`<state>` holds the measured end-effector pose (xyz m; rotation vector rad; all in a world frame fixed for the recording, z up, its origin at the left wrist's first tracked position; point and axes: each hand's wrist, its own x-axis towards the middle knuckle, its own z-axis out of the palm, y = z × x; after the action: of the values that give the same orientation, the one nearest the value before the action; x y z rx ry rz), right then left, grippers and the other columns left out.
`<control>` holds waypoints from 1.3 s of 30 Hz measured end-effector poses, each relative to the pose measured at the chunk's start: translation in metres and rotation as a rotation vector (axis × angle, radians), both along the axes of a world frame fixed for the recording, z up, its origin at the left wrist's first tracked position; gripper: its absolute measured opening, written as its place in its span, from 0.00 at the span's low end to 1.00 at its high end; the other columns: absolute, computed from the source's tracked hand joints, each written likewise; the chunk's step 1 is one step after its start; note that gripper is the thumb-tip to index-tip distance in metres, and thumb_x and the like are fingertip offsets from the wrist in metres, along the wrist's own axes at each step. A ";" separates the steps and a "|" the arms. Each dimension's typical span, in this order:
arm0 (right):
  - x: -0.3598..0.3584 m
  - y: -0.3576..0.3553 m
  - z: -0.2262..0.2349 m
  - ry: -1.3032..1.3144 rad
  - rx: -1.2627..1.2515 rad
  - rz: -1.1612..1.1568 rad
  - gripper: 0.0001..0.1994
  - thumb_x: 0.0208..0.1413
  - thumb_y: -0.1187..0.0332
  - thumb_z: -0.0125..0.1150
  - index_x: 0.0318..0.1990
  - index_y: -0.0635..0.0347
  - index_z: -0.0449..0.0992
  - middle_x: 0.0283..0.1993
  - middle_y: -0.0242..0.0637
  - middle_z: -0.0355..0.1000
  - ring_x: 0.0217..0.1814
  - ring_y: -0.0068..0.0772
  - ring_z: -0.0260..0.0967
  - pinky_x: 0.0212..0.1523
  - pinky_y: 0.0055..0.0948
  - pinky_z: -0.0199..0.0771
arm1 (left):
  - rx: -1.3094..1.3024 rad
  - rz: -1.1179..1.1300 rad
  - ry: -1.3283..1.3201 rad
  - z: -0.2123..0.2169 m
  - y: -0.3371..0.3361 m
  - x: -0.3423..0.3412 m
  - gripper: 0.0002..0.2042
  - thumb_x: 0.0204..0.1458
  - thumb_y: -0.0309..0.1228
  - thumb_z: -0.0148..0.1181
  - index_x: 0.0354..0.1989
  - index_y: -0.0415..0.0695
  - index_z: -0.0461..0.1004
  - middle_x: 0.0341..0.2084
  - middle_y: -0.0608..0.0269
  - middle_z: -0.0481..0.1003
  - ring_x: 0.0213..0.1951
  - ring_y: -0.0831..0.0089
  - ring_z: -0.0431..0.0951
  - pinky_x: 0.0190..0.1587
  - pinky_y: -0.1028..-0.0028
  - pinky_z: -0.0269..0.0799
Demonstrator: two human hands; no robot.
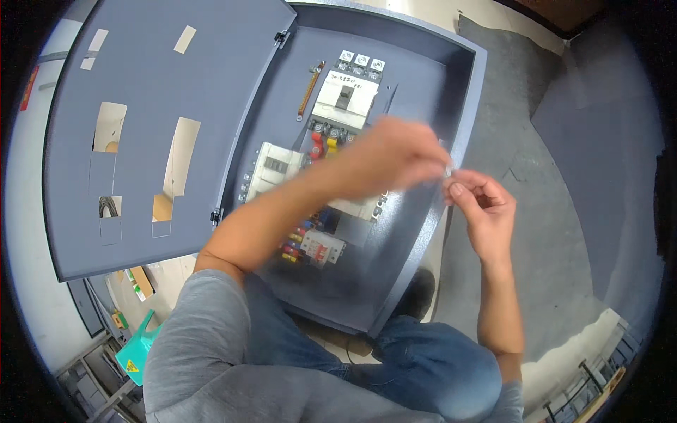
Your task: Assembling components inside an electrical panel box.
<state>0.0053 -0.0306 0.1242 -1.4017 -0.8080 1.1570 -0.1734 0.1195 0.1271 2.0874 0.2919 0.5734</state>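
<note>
a grey metal electrical cabinet (451, 92) lies open on a grey floor (557, 211), seen from above. its door (162, 106) is swung out to the left, a flat painted sheet with rectangular cut-outs and bits of pale tape. inside, a large white breaker (344, 99) sits near the top, a smaller white breaker (271, 168) lower left, and a small white unit with red parts (323, 247) near the bottom, with red, yellow and blue wire ends around them. a thin copper-coloured bar (310, 89) runs beside the large breaker. the person's left forearm crosses over the cabinet and hides part of the wiring. a teal plastic object (137, 349) sits at lower left, beside the person's grey sleeve and blue jeans.

the left hand (398, 155), blurred, is curled closed, its fingertips pinching a tiny pale object (447, 170) over the cabinet's right edge. the right hand (483, 204) meets it there, thumb and forefinger pinched on the same piece, other fingers loosely bent. the piece is too small and blurred to identify.
</note>
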 end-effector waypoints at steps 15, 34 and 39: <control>0.133 -0.106 -0.111 -0.221 -0.518 -0.351 0.17 0.56 0.70 0.61 0.52 0.66 0.73 0.37 0.32 0.74 0.35 0.21 0.71 0.35 0.22 0.73 | -0.151 0.937 0.520 -0.226 0.268 -0.087 0.10 0.47 0.35 0.66 0.36 0.46 0.84 0.32 0.59 0.82 0.34 0.71 0.82 0.42 0.72 0.75; 0.161 -0.151 -0.142 -0.271 -0.604 -0.468 0.17 0.56 0.69 0.62 0.51 0.66 0.73 0.36 0.31 0.73 0.34 0.21 0.70 0.33 0.21 0.71 | 0.051 0.896 0.774 -0.238 0.255 -0.077 0.13 0.46 0.39 0.63 0.41 0.54 0.83 0.41 0.58 0.80 0.45 0.61 0.80 0.49 0.65 0.74; 0.146 -0.124 -0.136 -0.928 -0.585 -0.256 0.15 0.49 0.66 0.64 0.44 0.63 0.79 0.34 0.43 0.79 0.35 0.33 0.77 0.39 0.28 0.74 | 0.228 1.024 0.729 -0.183 0.270 -0.112 0.16 0.48 0.36 0.58 0.46 0.48 0.80 0.41 0.52 0.80 0.43 0.58 0.80 0.47 0.65 0.74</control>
<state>0.1516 -0.1544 -0.0114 -2.5258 -0.8936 0.5035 -0.2859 0.3898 -0.0556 2.1892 1.8397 0.3815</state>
